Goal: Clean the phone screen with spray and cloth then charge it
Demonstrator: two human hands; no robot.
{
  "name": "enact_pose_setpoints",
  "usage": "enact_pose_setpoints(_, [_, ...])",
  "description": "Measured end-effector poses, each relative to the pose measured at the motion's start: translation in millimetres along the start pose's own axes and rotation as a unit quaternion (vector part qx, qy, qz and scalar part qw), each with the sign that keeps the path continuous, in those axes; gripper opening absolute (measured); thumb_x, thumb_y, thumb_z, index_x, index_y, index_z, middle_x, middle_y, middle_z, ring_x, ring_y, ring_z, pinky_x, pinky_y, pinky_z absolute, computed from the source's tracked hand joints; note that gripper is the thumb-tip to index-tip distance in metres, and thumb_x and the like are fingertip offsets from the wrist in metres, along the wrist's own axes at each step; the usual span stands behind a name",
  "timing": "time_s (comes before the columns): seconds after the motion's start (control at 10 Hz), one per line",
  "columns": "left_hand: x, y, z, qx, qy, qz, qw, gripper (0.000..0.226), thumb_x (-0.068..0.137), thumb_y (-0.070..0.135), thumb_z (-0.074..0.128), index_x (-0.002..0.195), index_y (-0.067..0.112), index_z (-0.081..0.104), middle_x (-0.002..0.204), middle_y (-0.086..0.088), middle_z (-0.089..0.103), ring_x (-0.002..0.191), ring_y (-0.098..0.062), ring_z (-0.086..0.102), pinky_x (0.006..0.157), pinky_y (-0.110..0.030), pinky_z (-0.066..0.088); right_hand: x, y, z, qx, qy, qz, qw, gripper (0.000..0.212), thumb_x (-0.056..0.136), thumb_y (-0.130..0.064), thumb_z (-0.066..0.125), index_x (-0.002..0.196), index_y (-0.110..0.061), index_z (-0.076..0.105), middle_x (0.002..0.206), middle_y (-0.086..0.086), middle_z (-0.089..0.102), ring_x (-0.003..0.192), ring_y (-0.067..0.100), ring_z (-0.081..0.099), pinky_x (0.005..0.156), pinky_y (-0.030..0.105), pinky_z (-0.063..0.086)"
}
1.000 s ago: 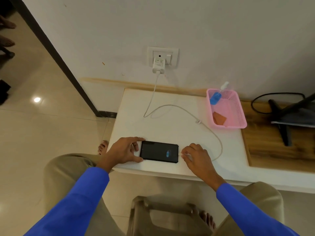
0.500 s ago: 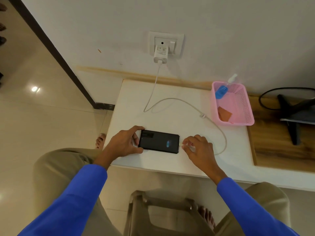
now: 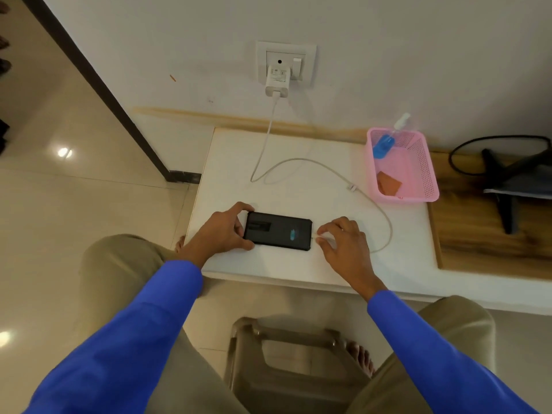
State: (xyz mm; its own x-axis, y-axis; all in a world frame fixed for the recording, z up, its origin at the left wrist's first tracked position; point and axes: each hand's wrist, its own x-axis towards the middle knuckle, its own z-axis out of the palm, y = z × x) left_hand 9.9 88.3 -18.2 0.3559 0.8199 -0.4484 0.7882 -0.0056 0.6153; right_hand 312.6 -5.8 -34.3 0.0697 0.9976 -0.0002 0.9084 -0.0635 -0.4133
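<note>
A black phone lies flat on the white table, a small blue charging mark lit on its screen. My left hand grips its left end between thumb and fingers. My right hand pinches the white cable's plug at the phone's right end. The white cable loops back across the table to the charger in the wall socket. The blue spray bottle and the orange cloth lie in the pink basket.
A wooden surface adjoins the table on the right, carrying a black stand and a black cord. A plastic stool sits between my knees. Tiled floor lies to the left.
Both hands stay at the phone's ends. The camera has tilted, so the scene sits lower and closer in the frame. The blue mark on the screen remains lit.
</note>
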Motion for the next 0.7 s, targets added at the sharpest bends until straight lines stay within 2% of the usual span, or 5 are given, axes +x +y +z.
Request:
enact_pose_setpoints(0.2, [4,14,0,0.007,-0.031,-0.032,0.999,0.085,0.074,0.022,0.09,0.142,0.03,0.039,0.085,-0.014,0.07,0.075,-0.026,0.068,0.068,-0.033,0.055,1,0,2,0.017,-0.003,0.015,1.0,0.015,0.091,-0.026,0.071,0.105,-0.024,0.074,0.109,-0.002,0.061,0.103,0.022,0.057,0.083,0.037,0.047])
enact_pose_setpoints(0.4, [19,0,10,0.015,-0.041,-0.016,0.999,0.086,0.075,0.022,0.087,0.142,0.03,0.032,0.076,0.001,0.057,0.065,-0.022,0.063,0.06,-0.038,0.051,0,5,10,0.013,0.007,0.02,1.0,0.02,0.094,-0.027,0.07,0.113,-0.024,0.074,0.121,-0.002,0.059,0.113,0.017,0.053,0.092,0.031,0.038])
enact_pose_setpoints(0.5, [16,-3,11,-0.004,-0.037,-0.017,0.999,0.086,0.078,0.021,0.085,0.144,0.03,0.031,0.079,0.007,0.054,0.066,-0.017,0.061,0.062,-0.037,0.053,-2,0,2,-0.026,-0.009,0.003,1.0,0.022,0.096,-0.025,0.067,0.117,-0.02,0.071,0.124,0.003,0.057,0.116,0.023,0.053,0.093,0.039,0.043])
enact_pose_setpoints(0.6, [6,0,6,-0.024,-0.034,-0.01,0.999,0.087,0.08,0.021,0.086,0.149,0.03,0.033,0.082,0.008,0.055,0.067,-0.01,0.057,0.065,-0.032,0.049,3,-7,-13,-0.054,-0.055,-0.015,0.997,0.023,0.095,-0.026,0.068,0.117,-0.02,0.07,0.123,0.005,0.057,0.113,0.024,0.055,0.089,0.04,0.047])
enact_pose_setpoints(0.7, [-7,7,-9,-0.056,-0.044,-0.017,0.997,0.092,0.083,0.019,0.086,0.155,0.035,0.032,0.091,0.002,0.06,0.074,-0.013,0.059,0.07,-0.025,0.048,21,-16,-37,-0.078,-0.144,-0.002,0.987,0.033,0.091,-0.026,0.071,0.123,-0.02,0.067,0.125,0.004,0.057,0.111,0.026,0.056,0.089,0.043,0.047])
